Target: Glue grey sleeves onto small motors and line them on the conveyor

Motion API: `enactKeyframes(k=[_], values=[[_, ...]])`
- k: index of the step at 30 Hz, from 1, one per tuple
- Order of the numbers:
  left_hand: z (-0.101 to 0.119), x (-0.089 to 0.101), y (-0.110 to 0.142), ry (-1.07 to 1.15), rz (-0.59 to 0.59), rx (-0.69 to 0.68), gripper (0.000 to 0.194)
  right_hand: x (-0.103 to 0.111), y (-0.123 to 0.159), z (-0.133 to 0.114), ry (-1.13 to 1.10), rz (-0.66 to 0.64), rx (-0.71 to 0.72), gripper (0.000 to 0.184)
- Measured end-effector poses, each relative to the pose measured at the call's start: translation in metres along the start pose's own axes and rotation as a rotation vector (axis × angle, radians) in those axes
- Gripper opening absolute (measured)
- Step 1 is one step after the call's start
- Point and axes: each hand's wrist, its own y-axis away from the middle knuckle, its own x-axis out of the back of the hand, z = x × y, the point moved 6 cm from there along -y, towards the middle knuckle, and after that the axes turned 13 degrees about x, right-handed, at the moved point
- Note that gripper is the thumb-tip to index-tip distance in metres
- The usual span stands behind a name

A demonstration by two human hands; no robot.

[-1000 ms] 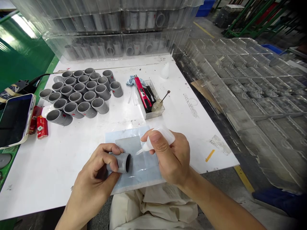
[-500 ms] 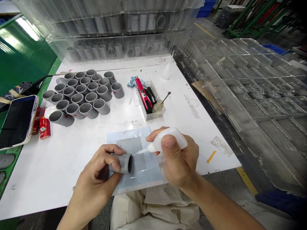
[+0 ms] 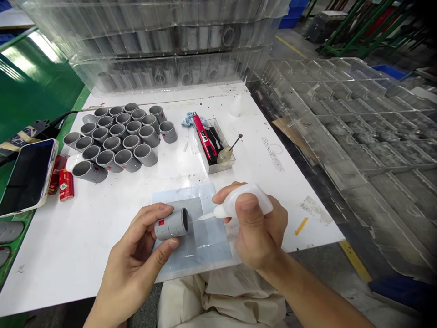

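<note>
My left hand (image 3: 134,250) held a grey pipe coupling (image 3: 171,223), fingers (image 3: 152,214) curled over it and thumb beneath, its open end turned to my right. My right hand (image 3: 256,228) wrapped tightly around a white squeeze bottle (image 3: 244,200), its nozzle (image 3: 206,217) just beside the coupling's mouth, above a blue sheet (image 3: 210,248) on the white table (image 3: 68,255).

The left hand (image 3: 136,255) hides the coupling's (image 3: 172,224) underside.

The grey PVC pipe coupling (image 3: 171,223) looks matt and smooth; the squeeze bottle (image 3: 243,201) is translucent white plastic, faintly glossy.
</note>
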Motion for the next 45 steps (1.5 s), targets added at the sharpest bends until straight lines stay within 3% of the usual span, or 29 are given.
enactKeyframes(k=[7, 14, 22, 32, 39, 45], values=[[-0.0015, 0.0010, 0.0005, 0.010, 0.001, 0.022, 0.034, 0.0008, 0.0036, 0.0066, 0.101, -0.062, -0.097, 0.045], [-0.0013, 0.0005, 0.0019, -0.008, -0.007, 0.033, 0.037, 0.0008, 0.0031, 0.0081, 0.138, -0.041, -0.122, 0.048], [-0.0013, 0.0005, 0.0007, -0.009, 0.006, 0.040, 0.039, 0.0003, 0.0009, 0.0059, 0.112, -0.043, -0.080, 0.045], [-0.0007, -0.0001, 0.0022, -0.012, 0.003, 0.017, 0.041, 0.0002, 0.0027, 0.0081, -0.013, -0.043, -0.169, 0.048], [-0.0036, 0.0004, -0.0005, 0.069, -0.011, 0.006, 0.025, 0.0044, -0.0027, 0.0057, -0.075, 0.065, -0.173, 0.052], [-0.0089, 0.0002, -0.0006, 0.133, -0.011, 0.061, 0.023, 0.0012, -0.0004, 0.0048, -0.006, 0.002, -0.133, 0.047]])
